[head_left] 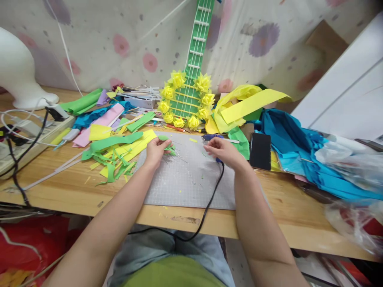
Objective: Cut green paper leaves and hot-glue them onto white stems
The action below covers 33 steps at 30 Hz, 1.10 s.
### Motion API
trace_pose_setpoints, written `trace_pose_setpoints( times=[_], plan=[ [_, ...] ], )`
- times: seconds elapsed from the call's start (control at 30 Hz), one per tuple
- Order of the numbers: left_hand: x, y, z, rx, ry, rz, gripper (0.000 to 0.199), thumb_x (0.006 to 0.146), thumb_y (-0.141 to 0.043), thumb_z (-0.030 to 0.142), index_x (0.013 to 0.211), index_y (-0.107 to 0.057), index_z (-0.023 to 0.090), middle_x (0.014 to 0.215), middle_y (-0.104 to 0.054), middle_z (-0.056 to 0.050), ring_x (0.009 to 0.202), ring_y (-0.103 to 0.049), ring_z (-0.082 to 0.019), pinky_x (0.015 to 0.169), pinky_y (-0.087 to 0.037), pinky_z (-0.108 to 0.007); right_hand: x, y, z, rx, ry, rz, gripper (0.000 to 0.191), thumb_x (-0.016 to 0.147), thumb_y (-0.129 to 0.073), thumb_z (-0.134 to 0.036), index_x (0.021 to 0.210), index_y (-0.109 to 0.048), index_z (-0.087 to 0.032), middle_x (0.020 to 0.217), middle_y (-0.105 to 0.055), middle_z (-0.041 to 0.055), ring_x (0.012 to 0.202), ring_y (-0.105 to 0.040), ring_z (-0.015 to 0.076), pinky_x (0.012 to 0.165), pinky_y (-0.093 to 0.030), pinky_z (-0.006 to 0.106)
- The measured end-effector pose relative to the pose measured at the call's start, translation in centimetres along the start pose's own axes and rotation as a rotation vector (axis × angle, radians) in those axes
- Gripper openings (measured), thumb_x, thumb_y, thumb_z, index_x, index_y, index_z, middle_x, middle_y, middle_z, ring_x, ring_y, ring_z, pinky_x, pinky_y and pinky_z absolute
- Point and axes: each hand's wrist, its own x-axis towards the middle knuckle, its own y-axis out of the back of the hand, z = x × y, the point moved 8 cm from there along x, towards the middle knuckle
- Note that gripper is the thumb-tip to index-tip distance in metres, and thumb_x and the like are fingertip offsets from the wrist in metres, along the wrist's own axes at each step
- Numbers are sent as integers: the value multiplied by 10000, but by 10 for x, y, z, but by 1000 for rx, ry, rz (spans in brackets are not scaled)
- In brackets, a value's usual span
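My left hand (156,153) is at the upper left of the grey cutting mat (188,187), fingers closed around a green paper leaf (163,138). More green leaf pieces with thin wire stems (180,156) show by its fingertips, against the mat. My right hand (223,150) hovers over the mat's upper right, with thumb and fingers pinched together; what they hold, if anything, is too small to make out. Partly hidden behind that hand is a blue tool (212,137) that looks like a glue gun, with a black cord (214,195). A slim white-tipped stick (231,140) lies beside it.
A green paper guitar (187,99) edged with yellow flowers leans on the back wall. Green and yellow paper scraps (119,153) lie left. Yellow paper (254,105), a black phone (260,151) and blue paper (284,131) sit right. A power strip (36,143) stands far left.
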Motion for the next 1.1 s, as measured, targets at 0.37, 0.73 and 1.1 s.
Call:
trace_pose_setpoints(
  times=[0.37,0.73,1.1],
  plan=[
    [-1,-4,-4,28,0,-24,304,516,-728,286,726,-566,138,668,-608,-8,634,-611,-135,484,-474,-208,6,43,63,-358,-169,244,410,561,-658,-543,662,-456,-200,591,-508,-10,521,-438,120,504,-340,263],
    [-3,-8,-3,86,-13,-53,270,532,-720,281,706,-569,140,637,-613,-12,629,-609,-141,479,-466,-214,15,12,55,-315,-88,417,371,653,-572,-487,822,-600,-157,849,-630,110,828,-566,248,737,-427,368],
    [-5,-18,-10,134,-24,-109,287,544,-725,319,705,-574,136,649,-618,-27,627,-612,-152,478,-467,-228,8,-25,23,585,12,384,372,708,-541,-502,915,-479,-200,940,-641,77,763,-645,184,660,-514,323]
  ],
)
